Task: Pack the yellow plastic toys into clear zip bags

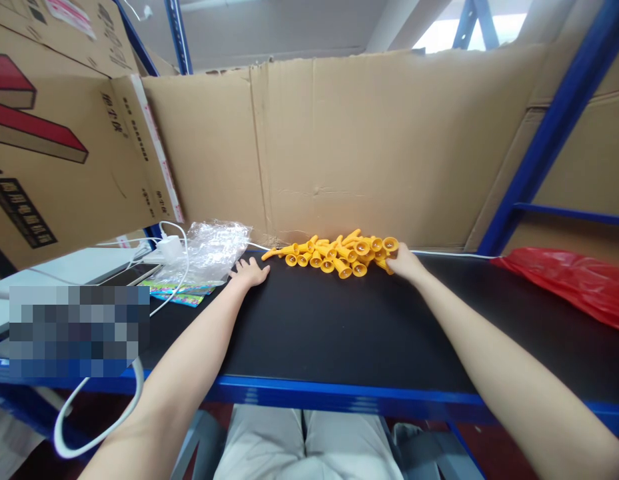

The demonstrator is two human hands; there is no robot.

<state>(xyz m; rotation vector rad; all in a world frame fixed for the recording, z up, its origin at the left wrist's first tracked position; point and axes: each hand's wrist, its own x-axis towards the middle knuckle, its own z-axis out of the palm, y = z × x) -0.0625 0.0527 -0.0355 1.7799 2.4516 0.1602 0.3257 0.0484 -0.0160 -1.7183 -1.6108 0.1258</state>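
A pile of yellow plastic horn-shaped pieces [339, 255], each with a flared cup at one end and a thin tail, lies on the black tabletop [339, 327] against the cardboard. At the pile's right end is my right hand [403, 262], its fingers curled against one of the outer yellow pieces [385, 266] and partly hidden by it. My left hand [249, 272] rests on the table left of the pile, fingers spread, holding nothing. Beside its fingertips lies a clear plastic bag [209, 247], with a colourful flat packet [182, 293] partly under it.
A cardboard panel [364, 147] stands along the back. Far right lies a red plastic bag [569, 277]. On the left are a white charger [172, 248] with cables, a phone [129, 274] and a large cardboard box [74, 153]. A blue metal edge [339, 395] runs along the front.
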